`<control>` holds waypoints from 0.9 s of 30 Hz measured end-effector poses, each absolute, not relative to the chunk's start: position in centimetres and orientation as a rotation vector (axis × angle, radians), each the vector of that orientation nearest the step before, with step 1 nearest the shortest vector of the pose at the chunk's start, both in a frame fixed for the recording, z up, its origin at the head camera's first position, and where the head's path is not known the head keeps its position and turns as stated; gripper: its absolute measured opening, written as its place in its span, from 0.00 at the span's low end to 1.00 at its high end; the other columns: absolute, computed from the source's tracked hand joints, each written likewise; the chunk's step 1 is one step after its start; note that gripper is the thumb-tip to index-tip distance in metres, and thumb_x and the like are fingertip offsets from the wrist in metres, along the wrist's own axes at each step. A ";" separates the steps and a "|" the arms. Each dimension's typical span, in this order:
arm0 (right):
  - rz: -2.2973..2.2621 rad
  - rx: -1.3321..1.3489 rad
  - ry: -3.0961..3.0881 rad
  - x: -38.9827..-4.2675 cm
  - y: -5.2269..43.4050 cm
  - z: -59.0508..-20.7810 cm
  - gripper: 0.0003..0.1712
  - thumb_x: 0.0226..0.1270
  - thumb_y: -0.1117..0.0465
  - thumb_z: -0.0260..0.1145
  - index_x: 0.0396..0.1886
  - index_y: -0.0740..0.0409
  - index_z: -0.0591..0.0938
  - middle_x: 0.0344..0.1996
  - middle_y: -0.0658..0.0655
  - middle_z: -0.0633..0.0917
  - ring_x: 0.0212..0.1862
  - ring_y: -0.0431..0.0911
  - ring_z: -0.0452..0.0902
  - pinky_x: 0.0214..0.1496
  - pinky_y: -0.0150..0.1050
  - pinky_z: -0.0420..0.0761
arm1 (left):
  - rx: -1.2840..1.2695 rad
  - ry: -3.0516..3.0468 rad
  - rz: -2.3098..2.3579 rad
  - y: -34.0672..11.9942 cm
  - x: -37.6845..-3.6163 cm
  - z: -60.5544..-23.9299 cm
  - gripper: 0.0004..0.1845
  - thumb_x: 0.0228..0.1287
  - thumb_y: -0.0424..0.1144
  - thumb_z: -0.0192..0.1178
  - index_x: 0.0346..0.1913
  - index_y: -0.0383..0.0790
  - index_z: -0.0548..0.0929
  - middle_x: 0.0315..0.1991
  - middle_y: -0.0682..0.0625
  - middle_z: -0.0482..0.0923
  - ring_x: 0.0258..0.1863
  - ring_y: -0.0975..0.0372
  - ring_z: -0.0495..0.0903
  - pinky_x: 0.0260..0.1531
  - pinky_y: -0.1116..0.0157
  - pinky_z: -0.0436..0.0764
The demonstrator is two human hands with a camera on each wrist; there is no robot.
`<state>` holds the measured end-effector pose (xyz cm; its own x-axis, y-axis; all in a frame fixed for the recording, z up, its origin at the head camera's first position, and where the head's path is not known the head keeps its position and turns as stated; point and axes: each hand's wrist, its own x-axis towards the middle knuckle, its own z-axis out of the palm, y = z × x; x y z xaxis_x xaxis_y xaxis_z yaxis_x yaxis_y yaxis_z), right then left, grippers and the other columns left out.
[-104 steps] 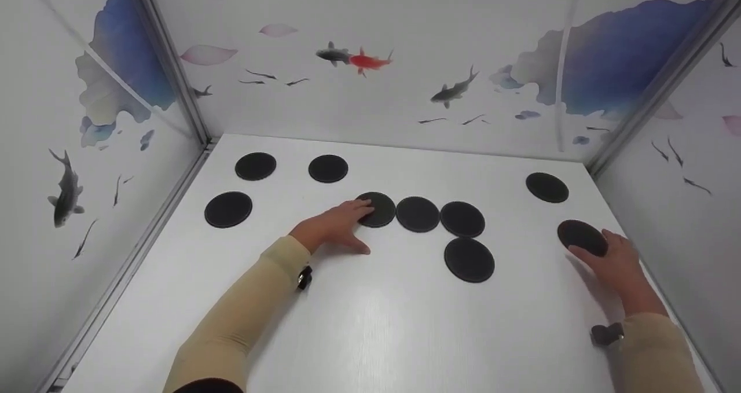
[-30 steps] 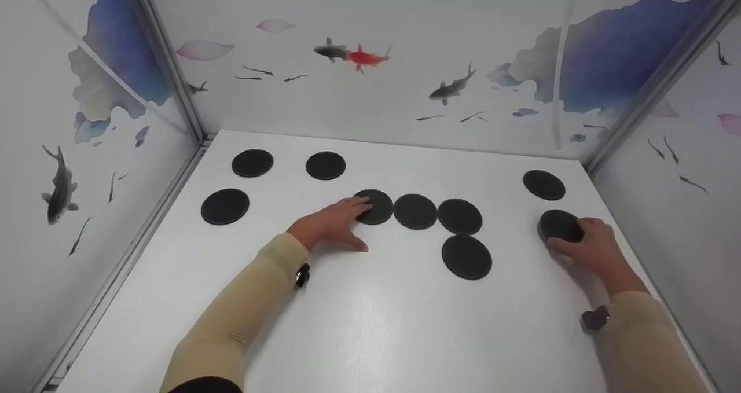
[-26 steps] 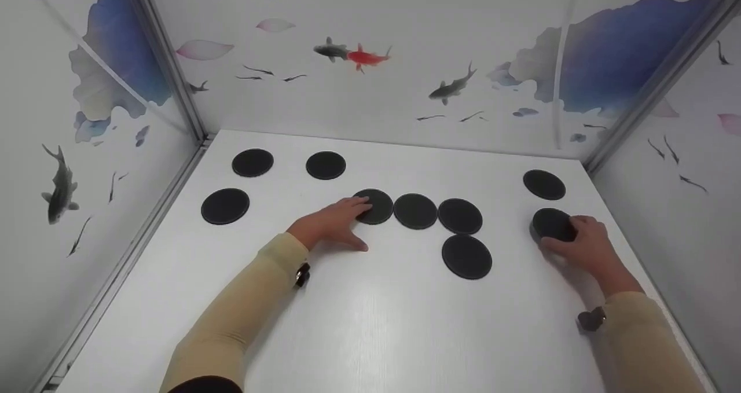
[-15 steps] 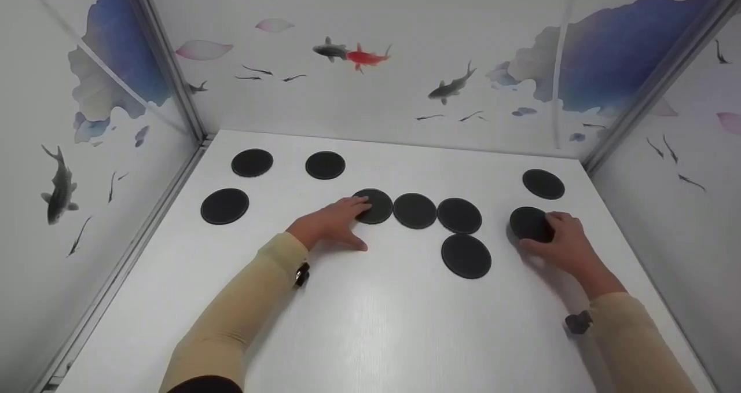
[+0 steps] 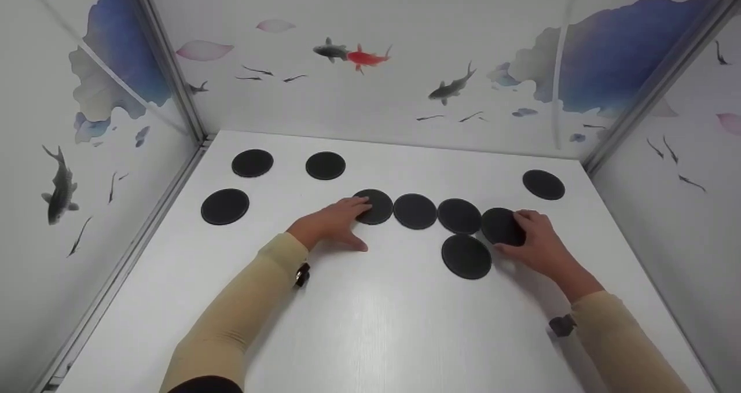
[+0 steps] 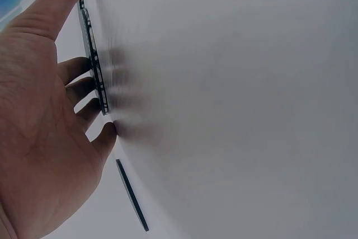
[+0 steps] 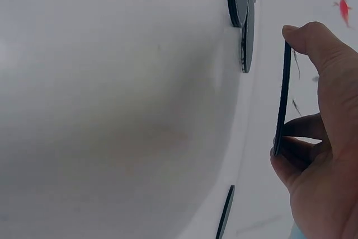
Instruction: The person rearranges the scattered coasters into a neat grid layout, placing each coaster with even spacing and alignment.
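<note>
Several flat black discs lie on the white table (image 5: 370, 323). My left hand (image 5: 347, 222) lies flat, its straight fingers resting on the leftmost disc (image 5: 377, 206) of a row of three; in the left wrist view that disc (image 6: 94, 71) shows edge-on under the fingers (image 6: 75, 90). My right hand (image 5: 512, 234) pinches another black disc (image 5: 499, 225) between thumb and fingers, right beside the row's right end. The right wrist view shows this held disc (image 7: 281, 104) edge-on and lifted off the table.
Other discs: middle (image 5: 415, 211) and right (image 5: 459, 216) of the row, one in front (image 5: 466, 257), one at the far right (image 5: 543, 184), three at the left (image 5: 252, 162) (image 5: 325, 165) (image 5: 224, 206). Fish-patterned walls (image 5: 370, 80) close in three sides.
My right hand picked a disc up near the right wall and carried it left to the end of the row. The left hand has stayed on its disc.
</note>
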<state>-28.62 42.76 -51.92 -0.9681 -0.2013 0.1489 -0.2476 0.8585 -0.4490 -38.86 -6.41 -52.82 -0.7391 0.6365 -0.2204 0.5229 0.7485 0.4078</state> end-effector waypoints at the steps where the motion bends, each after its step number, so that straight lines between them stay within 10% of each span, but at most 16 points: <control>1: 0.735 0.361 -2.942 -28.6 42.4 -51.9 0.51 0.69 0.52 0.82 0.77 0.81 0.70 0.71 0.78 0.71 0.72 0.71 0.64 0.74 0.69 0.72 | 0.895 2.603 0.456 -6.4 -38.8 -52.8 0.57 0.66 0.62 0.77 0.90 0.48 0.59 0.92 0.52 0.47 0.90 0.52 0.46 0.86 0.49 0.54; 27: 0.772 0.452 -3.031 -28.3 35.3 -52.2 0.58 0.67 0.44 0.82 0.83 0.72 0.67 0.79 0.72 0.66 0.78 0.66 0.65 0.78 0.66 0.72 | 0.929 2.591 0.482 -6.6 -39.0 -53.0 0.58 0.66 0.62 0.78 0.90 0.46 0.59 0.92 0.51 0.48 0.90 0.52 0.45 0.86 0.50 0.54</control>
<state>-28.35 35.31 -52.21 -0.9589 -0.2789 0.0522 -0.2699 0.8397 -0.4712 -38.99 -6.61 -53.04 -0.7259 0.6568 -0.2041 0.5394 0.7278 0.4235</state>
